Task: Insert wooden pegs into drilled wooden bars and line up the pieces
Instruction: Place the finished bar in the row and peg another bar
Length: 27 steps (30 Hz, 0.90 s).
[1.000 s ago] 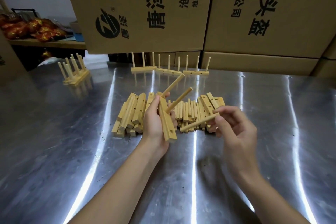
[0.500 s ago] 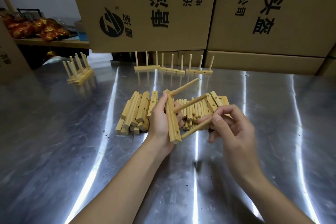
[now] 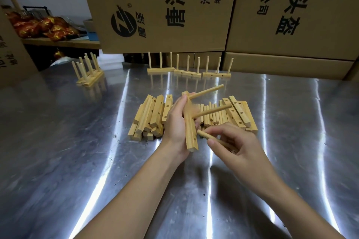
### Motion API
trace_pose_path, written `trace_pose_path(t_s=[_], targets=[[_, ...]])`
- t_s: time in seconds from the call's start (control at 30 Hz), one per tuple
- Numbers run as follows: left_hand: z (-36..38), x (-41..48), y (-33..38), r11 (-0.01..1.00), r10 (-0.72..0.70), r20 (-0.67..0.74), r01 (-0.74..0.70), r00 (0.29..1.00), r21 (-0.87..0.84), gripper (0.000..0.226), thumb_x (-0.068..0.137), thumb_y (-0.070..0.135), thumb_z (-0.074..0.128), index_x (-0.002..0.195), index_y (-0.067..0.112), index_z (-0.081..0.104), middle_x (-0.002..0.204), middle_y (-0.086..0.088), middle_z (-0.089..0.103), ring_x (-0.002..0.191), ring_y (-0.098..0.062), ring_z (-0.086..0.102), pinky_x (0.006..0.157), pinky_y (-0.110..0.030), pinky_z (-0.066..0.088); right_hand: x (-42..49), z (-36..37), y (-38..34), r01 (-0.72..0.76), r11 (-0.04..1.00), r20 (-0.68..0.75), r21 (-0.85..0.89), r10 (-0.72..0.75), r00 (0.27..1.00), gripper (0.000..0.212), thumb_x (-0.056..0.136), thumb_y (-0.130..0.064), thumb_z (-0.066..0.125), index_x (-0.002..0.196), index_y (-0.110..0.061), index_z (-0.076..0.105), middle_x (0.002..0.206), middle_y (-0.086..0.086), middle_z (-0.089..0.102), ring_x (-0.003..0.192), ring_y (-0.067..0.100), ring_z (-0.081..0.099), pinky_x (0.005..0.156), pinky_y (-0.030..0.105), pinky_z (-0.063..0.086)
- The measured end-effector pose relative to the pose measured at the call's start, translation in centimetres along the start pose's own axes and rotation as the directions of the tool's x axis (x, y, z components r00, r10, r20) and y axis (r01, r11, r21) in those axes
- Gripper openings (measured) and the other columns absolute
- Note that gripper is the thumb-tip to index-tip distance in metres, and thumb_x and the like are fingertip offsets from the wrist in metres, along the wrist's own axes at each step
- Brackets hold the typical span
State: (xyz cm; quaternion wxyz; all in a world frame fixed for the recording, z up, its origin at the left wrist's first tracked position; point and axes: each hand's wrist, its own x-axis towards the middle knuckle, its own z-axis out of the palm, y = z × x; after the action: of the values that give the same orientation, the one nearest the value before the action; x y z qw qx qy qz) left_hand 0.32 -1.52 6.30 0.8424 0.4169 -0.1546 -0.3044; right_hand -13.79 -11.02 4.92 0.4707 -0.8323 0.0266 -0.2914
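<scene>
Bar [image 3: 191, 136] gripped by left hand [image 3: 175, 122], two pegs [image 3: 211, 111] seated; third peg [image 3: 204, 135] pinched by right hand [image 3: 237, 141], just beside last hole [image 3: 194, 139]. Finished pieces [image 3: 188, 73] lined up far; pile [image 3: 151, 116] unassembled.

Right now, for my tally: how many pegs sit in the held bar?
2: far peg at the bar's end, middle peg halfway down. Right hand holds a third peg, not inserted.

We note brown printed cardboard boxes [image 3: 165, 40] along the shiny metal tabletop's [image 3: 58, 141] far edge; red-gold foil packets [image 3: 48, 28] beyond its far-left corner.
</scene>
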Motion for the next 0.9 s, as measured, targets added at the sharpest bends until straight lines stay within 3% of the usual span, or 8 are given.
trace_pose_path(t_s=[0.07,0.17,0.3,0.57,0.67,0.73,0.8,0.9], targets=[[-0.1,0.1,0.0,1.000,-0.006,0.004,0.006,1.000,-0.003,0.036,0.112,0.039,0.047,0.129,0.012,0.065,0.067,0.001,0.044,0.052,-0.011,0.037,0.047,-0.022,0.034,0.0,-0.1,-0.1,0.021,0.999,0.025,-0.037,-0.020,0.999,0.020,0.097,-0.025,0.071,0.109,-0.039,0.078,0.093,-0.008,0.068,0.075,0.015,0.060,0.065,0.023,0.045],[-0.4,0.2,0.0,1.000,-0.004,0.011,0.004,1.000,-0.019,0.036,0.112,0.039,0.048,0.132,0.013,0.064,0.066,0.002,0.046,0.048,-0.009,0.040,0.044,-0.021,0.035,0.0,-0.5,0.0,0.057,0.991,0.054,-0.118,-0.051,0.997,0.020,0.098,-0.025,0.074,0.113,-0.037,0.079,0.092,-0.009,0.069,0.078,0.017,0.064,0.066,0.029,0.049],[-0.6,0.4,0.0,1.000,-0.006,0.009,0.006,1.000,-0.012,0.035,0.111,0.040,0.048,0.129,0.015,0.066,0.068,0.001,0.047,0.049,-0.009,0.041,0.043,-0.021,0.034,0.1,-0.8,-0.2,0.194,0.959,0.082,-0.206,-0.180,0.980,0.022,0.096,-0.016,0.076,0.116,-0.024,0.080,0.091,-0.018,0.065,0.075,-0.005,0.060,0.069,0.005,0.039],[-0.4,0.0,-0.2,0.984,0.058,0.067,-0.069,0.996,0.163,0.039,0.114,0.041,0.043,0.129,0.014,0.065,0.071,-0.001,0.046,0.057,-0.012,0.038,0.051,-0.023,0.036,0.1,-0.6,-0.3,0.269,0.858,0.147,-0.438,-0.226,0.963,0.023,0.103,-0.045,0.061,0.107,-0.027,0.075,0.092,-0.024,0.053,0.083,-0.004,0.057,0.075,0.008,0.039],[0.0,-0.4,-0.3,0.963,0.107,0.126,-0.134,0.986,0.235,0.038,0.115,0.039,0.039,0.126,0.013,0.065,0.072,-0.003,0.044,0.060,-0.014,0.038,0.053,-0.025,0.037,-0.1,-0.4,-0.2,0.272,0.875,0.185,-0.400,-0.214,0.959,0.028,0.105,-0.046,0.056,0.100,-0.027,0.076,0.084,-0.027,0.053,0.077,-0.004,0.056,0.071,0.011,0.037],[0.2,-0.7,-0.3,0.940,0.140,0.169,-0.184,0.976,0.288,0.037,0.116,0.038,0.038,0.126,0.013,0.064,0.072,-0.003,0.044,0.060,-0.014,0.039,0.053,-0.024,0.039,-0.1,-0.2,0.0,0.170,0.940,0.192,-0.295,-0.116,0.974,0.035,0.104,-0.052,0.054,0.092,-0.029,0.077,0.073,-0.018,0.059,0.068,0.004,0.056,0.064,0.017,0.038],[0.3,-0.9,-0.1,0.918,0.165,0.183,-0.219,0.969,0.330,0.036,0.116,0.037,0.038,0.126,0.014,0.063,0.072,-0.002,0.043,0.060,-0.014,0.039,0.053,-0.024,0.040,-0.2,0.0,0.1,0.043,0.985,0.223,-0.165,-0.006,0.975,0.039,0.102,-0.057,0.053,0.087,-0.031,0.077,0.059,-0.012,0.051,0.054,0.008,0.045,0.057,0.018,0.031],[0.4,-0.9,0.1,0.892,0.203,0.158,-0.249,0.967,0.379,0.035,0.116,0.035,0.038,0.126,0.012,0.063,0.072,-0.002,0.044,0.061,-0.014,0.041,0.054,-0.025,0.040,-0.2,0.4,0.2,-0.002,0.992,0.232,-0.126,0.032,0.972,0.037,0.103,-0.056,0.053,0.087,-0.032,0.077,0.057,-0.012,0.047,0.053,0.007,0.042,0.056,0.018,0.029]])
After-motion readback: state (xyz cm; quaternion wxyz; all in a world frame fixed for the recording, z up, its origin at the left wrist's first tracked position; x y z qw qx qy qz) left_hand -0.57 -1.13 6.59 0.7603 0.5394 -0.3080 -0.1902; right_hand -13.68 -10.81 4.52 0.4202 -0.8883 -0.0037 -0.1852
